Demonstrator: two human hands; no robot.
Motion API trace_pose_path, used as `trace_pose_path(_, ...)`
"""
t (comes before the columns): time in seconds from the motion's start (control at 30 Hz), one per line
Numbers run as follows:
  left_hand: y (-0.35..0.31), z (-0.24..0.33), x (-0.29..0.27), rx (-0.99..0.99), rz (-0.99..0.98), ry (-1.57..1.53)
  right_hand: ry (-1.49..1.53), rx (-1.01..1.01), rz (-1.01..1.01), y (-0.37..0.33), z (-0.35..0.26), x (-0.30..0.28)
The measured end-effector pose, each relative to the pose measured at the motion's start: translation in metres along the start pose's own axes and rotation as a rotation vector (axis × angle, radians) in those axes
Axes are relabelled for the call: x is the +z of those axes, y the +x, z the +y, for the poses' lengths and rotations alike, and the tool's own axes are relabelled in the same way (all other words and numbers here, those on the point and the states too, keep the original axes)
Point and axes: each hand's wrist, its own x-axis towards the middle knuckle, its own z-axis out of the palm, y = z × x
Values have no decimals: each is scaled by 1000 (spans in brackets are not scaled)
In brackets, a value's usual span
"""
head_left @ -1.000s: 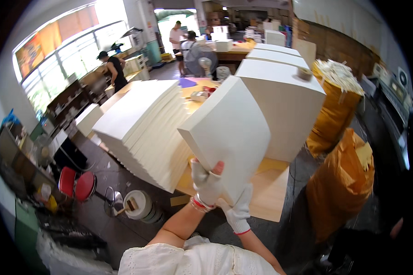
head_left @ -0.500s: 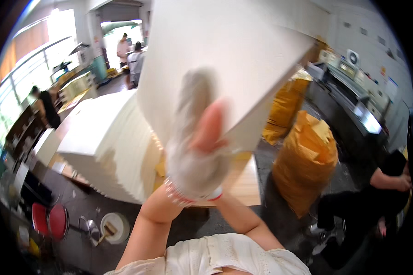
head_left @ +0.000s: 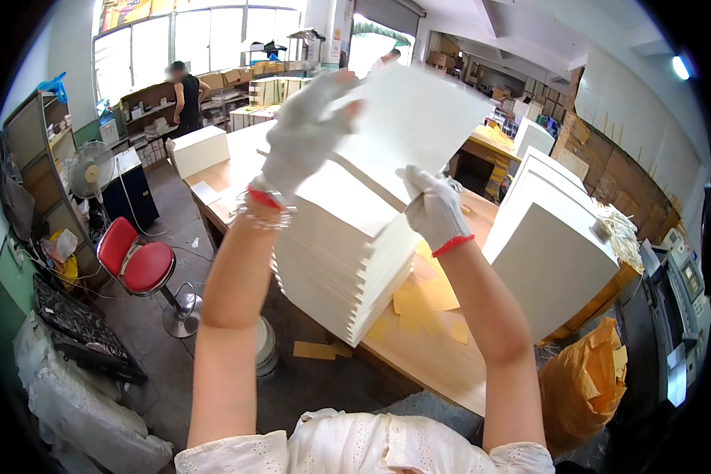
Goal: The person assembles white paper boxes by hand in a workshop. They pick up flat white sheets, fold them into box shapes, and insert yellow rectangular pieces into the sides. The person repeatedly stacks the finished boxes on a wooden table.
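Note:
A tall, fanned stack of white paper (head_left: 324,265) stands on the wooden table, its side edges stepped like a staircase. Over its top tilts a lifted block of white sheets (head_left: 419,118). My right hand (head_left: 436,212), in a whitish glove with a red cuff, grips the block's near lower corner. By the block's left edge my left hand (head_left: 304,138) is raised, gloved, with bare fingertips showing; its fingers look spread though blurred by motion. Whether the left palm touches the sheets is unclear.
More white paper stacks (head_left: 557,261) stand on the table (head_left: 450,367) at right, with yellow paper pieces (head_left: 426,308) between. An orange sack (head_left: 581,387) sits at lower right. At left are a red stool (head_left: 148,267) and a fan (head_left: 92,170). A person (head_left: 188,99) stands far left.
My view has swung left. My hands, overlapping in front of a paper stack before, are now apart: the right grips the tilted block's corner, the left is raised beside it.

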Motion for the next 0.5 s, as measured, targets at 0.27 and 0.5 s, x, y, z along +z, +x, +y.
trace_pose_path(0.27,-78,-210,-129,-636,-278,154,-1282,259,-162,10,4,-3)
trace_pose_path(0.5,-83,-246,-131,-491,-392,24,-1921,-568,-490,-47,-1,21)
